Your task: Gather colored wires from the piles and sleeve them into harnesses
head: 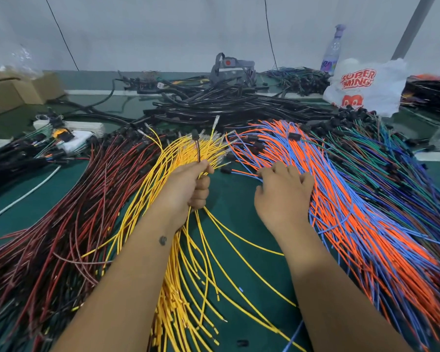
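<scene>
- Green matting covers the bench (229, 219), which runs back to a pale grey wall; a cardboard box (8, 95), a printed plastic bag (366, 90) and a clear bottle (333, 52) stand along the far edge.
- Piles fan out across the bench: red and dark wires (69, 212) to the left, yellow wires (188, 275) in the middle, orange and blue wires (361, 212) to the right, green and blue ones beyond them.
- Black sleeving tubes (226, 105), glossy and gently curved, lie heaped behind the piles.
- The left hand (191, 186) is clenched around a small gathered bunch: a few yellow strands and a dark wire that rises upright from the fist, ending in a black connector (195, 134).
- The right hand (282, 196) lies spread, palm down, on the near edge of the orange and blue pile, fingers loose among the strands; whether it has pinched one I cannot tell.
- Judged from this, the gathering step is in hand, sleeving not yet begun.
- The next move likely calls for teasing a single orange or blue strand free of its neighbours and passing it to the left fist.
- Wires are thin, smooth-jacketed and springy, with small metal terminals on the yellow tips; they would tangle easily.
</scene>
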### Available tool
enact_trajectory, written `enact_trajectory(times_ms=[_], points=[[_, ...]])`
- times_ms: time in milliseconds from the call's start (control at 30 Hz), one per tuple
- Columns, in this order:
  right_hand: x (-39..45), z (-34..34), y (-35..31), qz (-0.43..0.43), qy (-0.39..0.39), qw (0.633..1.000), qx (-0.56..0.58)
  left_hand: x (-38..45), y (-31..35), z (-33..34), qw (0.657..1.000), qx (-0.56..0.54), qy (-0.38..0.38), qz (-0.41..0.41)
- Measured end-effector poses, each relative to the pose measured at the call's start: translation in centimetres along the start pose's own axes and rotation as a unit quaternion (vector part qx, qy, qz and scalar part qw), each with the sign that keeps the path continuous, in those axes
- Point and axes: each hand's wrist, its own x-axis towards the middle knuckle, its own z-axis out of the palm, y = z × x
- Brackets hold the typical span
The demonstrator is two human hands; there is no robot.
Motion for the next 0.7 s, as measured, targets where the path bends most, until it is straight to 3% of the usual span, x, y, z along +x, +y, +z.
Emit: enact_trajectory(times_ms=[300, 500, 567, 633, 700], points=[[0.1, -0.2, -0.5, -0.030, 0.015, 0.999, -0.005, -0.1, 0.0, 0.3, 1.000, 0.017, 0.009, 0.022], [-0.3, -1.2, -0.8, 0.038, 0.086, 0.983, 0.158, 0.0, 0.0, 0.2, 0.997, -0.040, 0.043, 0.053], [-0.5, -1.1, -1.8, 0.078, 0.050, 0.925, 0.369, -0.1, -0.2, 0.6, 0.997, -0.003, 0.031, 0.064], [-0.8, -1.1, -3.2, 0.129, -0.008, 0.792, 0.597, -0.2, -0.4, 1.1, 0.995, 0.042, 0.011, 0.087], [-0.9, -0.9, -4.2, 0.153, -0.033, 0.691, 0.706, -0.3, -0.6, 1.4, 0.990, 0.083, 0.005, 0.111]])
